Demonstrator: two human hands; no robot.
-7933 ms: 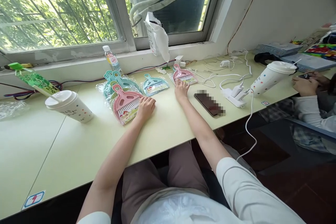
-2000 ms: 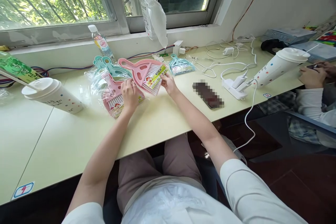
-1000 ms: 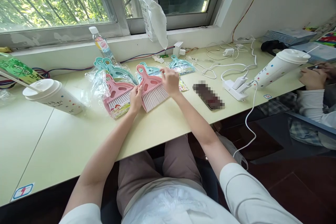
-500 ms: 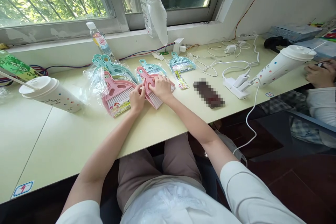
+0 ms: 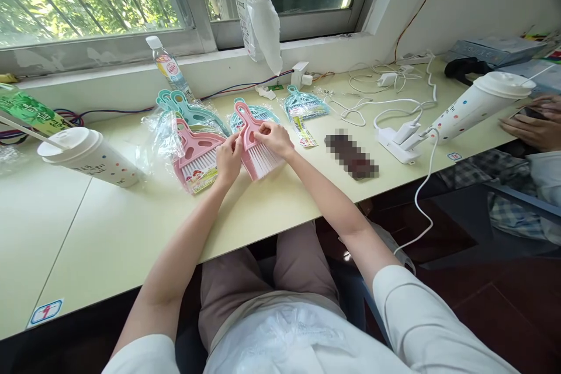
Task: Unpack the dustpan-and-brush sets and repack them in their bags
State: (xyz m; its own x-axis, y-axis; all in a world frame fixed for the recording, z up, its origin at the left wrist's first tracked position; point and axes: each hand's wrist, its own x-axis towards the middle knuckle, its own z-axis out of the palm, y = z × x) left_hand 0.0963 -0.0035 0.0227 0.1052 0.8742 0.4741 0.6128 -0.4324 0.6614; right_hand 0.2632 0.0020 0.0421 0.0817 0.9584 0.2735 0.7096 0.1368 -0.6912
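Note:
A small pink dustpan and brush set [image 5: 249, 124] is between my hands over the table, its handle pointing away and its white bristles toward me. My left hand [image 5: 229, 158] is closed on its left edge. With thumb and fingers pinched, my right hand [image 5: 277, 139] grips its right side above the bristles. Left of it lies another pink dustpan and brush set [image 5: 199, 155] with a yellow label, partly in clear plastic. Teal sets [image 5: 188, 111] lie behind that one. A further teal set [image 5: 304, 104] rests to the right, near a loose label strip [image 5: 304, 132].
White cups with lids [image 5: 94, 155] lean at left and right. Behind the sets is a bottle [image 5: 169, 67]. A blurred dark object [image 5: 351, 155] and a white power strip [image 5: 398, 146] with cables lie at right. Another person's hands [image 5: 532, 125] show at the far right.
The held pink set has turned, so its handle points more directly away and more bristles show. My right hand has moved from over its middle to its right side.

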